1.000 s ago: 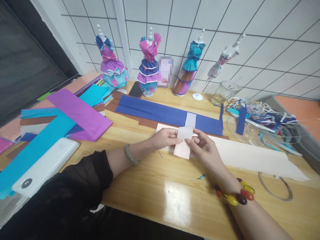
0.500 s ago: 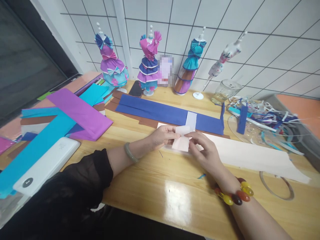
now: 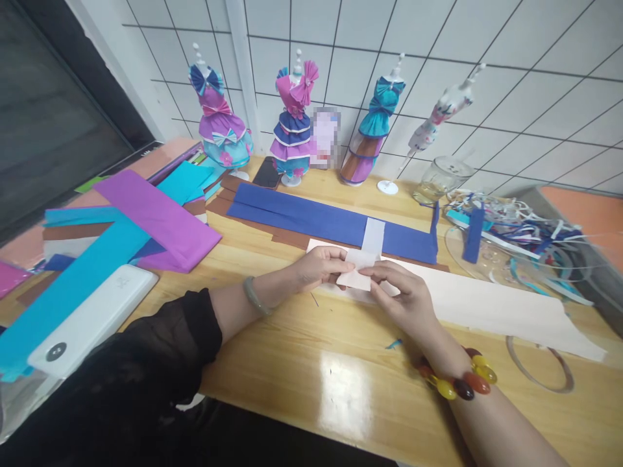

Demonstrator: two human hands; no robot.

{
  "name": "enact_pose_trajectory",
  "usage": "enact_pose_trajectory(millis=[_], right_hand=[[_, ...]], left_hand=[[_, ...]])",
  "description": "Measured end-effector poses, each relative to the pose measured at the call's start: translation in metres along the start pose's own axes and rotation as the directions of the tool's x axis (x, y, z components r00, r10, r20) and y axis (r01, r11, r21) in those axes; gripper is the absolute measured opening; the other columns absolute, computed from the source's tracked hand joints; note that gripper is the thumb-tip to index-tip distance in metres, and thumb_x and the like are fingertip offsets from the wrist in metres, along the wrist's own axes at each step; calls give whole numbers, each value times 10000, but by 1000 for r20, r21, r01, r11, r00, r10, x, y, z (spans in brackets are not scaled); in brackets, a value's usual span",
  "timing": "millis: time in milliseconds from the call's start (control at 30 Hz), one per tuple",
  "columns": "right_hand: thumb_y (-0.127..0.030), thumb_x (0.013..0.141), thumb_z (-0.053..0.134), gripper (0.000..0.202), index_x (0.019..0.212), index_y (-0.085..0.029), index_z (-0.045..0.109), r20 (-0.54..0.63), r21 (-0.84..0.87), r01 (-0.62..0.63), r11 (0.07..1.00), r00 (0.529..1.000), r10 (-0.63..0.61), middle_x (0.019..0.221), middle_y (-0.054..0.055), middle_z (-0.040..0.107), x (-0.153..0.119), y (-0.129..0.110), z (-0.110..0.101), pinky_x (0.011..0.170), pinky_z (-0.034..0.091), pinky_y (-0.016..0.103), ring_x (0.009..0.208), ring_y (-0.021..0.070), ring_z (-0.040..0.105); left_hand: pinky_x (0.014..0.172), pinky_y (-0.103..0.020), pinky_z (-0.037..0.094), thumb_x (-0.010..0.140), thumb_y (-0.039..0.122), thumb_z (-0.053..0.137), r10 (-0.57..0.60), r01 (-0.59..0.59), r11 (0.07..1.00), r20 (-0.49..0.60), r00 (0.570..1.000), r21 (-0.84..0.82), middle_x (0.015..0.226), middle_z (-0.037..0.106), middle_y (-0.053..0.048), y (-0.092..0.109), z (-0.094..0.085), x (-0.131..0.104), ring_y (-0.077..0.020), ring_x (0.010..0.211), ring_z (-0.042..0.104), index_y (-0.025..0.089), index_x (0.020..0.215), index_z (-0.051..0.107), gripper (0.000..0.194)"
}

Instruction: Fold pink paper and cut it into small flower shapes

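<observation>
Between my two hands is a small piece of pale pink crepe paper. My left hand pinches its left side, thumb on top. My right hand has its fingertips closed on the right side. Under and beyond the hands lies a long pale pink paper strip, stretching to the right. Just behind is a folded blue paper strip, with a short whitish strip lying across it. Brown paper shows beneath the blue one.
Several dress-form figurines stand along the tiled wall, most in paper dresses. A glass jar and a heap of paper scraps are at right, near a ring. Purple paper, turquoise paper and a white power bank lie left.
The small pink piece has tilted and its lower flap looks flatter between my fingers. Both hands keep their hold in nearly the same spot. The whole view has shifted slightly.
</observation>
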State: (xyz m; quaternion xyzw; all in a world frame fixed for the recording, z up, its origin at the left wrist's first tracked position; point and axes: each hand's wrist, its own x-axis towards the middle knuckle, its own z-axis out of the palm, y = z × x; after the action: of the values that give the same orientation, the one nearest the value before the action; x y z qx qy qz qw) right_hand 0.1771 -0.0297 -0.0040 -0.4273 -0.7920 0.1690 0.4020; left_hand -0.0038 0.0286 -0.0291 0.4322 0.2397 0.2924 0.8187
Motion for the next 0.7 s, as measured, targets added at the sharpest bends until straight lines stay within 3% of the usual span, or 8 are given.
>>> enact_pose_trajectory(millis=[233,367,533,700], right_hand=[[-170,806,579,98,806,-218,664,-17,46,-51,998,998,52,737,37,671,2,-7,1,659,469,316,702,176,606],[-202,807,583,87,775,-210,664,35,120,-92,989,995,89,772,47,669,2,-11,4,659,468,311,714,180,611],[-281,818,571,199,646,-191,613,72,102,-209,973,977,202,659,31,612,2,-14,5,589,429,283,614,157,561],[-357,808,573,267,606,-182,584,52,80,-339,937,940,336,588,9,574,2,-11,6,523,381,257,542,132,499]], left_hand=[[621,-257,403,712,329,668,6,-3,999,75,997,-43,745,612,-55,3,2,0,-91,636,547,92,791,622,254],[693,-272,408,692,320,689,-5,17,991,90,996,-133,783,640,-72,3,4,0,-119,722,575,98,861,654,281],[810,-325,412,699,294,685,8,-5,981,14,1000,-195,891,665,-80,2,4,0,-152,806,601,127,963,657,314],[843,-363,412,779,316,600,70,-60,984,51,996,-167,955,658,-115,2,6,0,-172,839,604,115,1005,649,307]])
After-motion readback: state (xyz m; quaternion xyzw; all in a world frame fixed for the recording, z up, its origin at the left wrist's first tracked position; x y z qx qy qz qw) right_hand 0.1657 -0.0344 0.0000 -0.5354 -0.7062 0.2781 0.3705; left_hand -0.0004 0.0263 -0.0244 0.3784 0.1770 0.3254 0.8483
